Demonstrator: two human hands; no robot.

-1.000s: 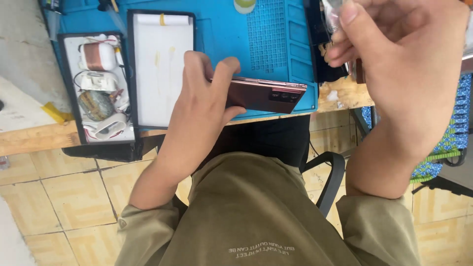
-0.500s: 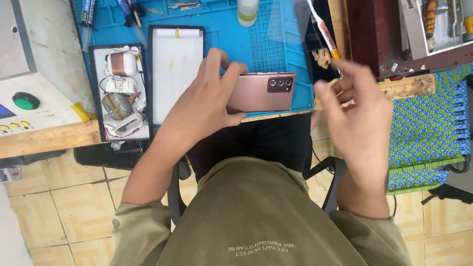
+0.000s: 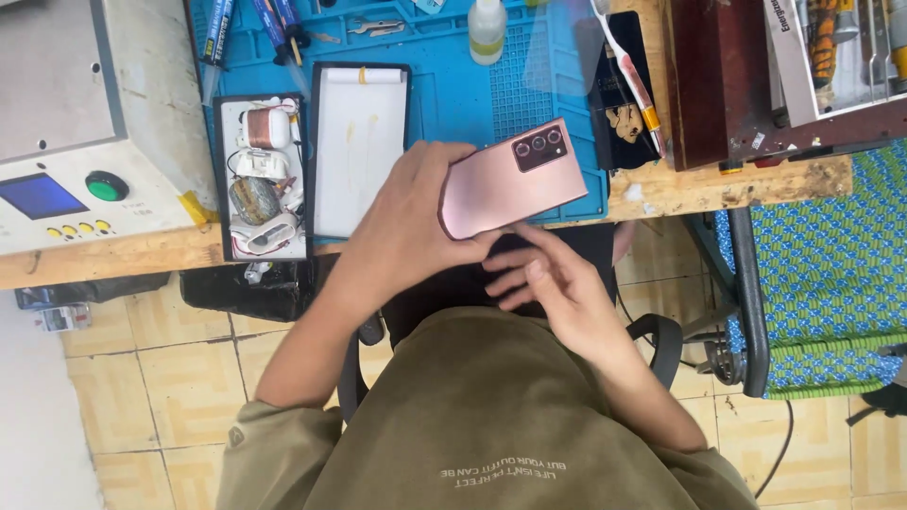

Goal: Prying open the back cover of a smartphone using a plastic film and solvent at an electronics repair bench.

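Rose-gold phone (image 3: 510,179), back side up, held over the near edge of a blue work mat (image 3: 453,94) on a wooden worktop (image 3: 718,184). Left hand (image 3: 406,231) reaching forward from a bent arm in an olive sleeve, fingers wrapped around the phone's near end and gripping it. Right hand (image 3: 548,283) lower and nearer the body, palm turned up, fingers loosely spread, two fingertips touching the phone's lower long edge without clasping it. Phone's long axis running from lower left to upper right, tilted slightly, dark camera block at the far right end.

Left of the hands, a white rectangular panel in a black frame (image 3: 359,151) lying flat beside an opened phone body (image 3: 263,179) with a copper coil showing. Far left, a grey machine (image 3: 85,123) with a blue screen, a green round button and small yellow buttons. At the mat's far edge, a small white bottle (image 3: 487,28) standing upright, and blue-handled screwdrivers (image 3: 274,24). Right of the mat, a dark flat slab (image 3: 624,85) with a toothbrush (image 3: 628,76) lying across it.
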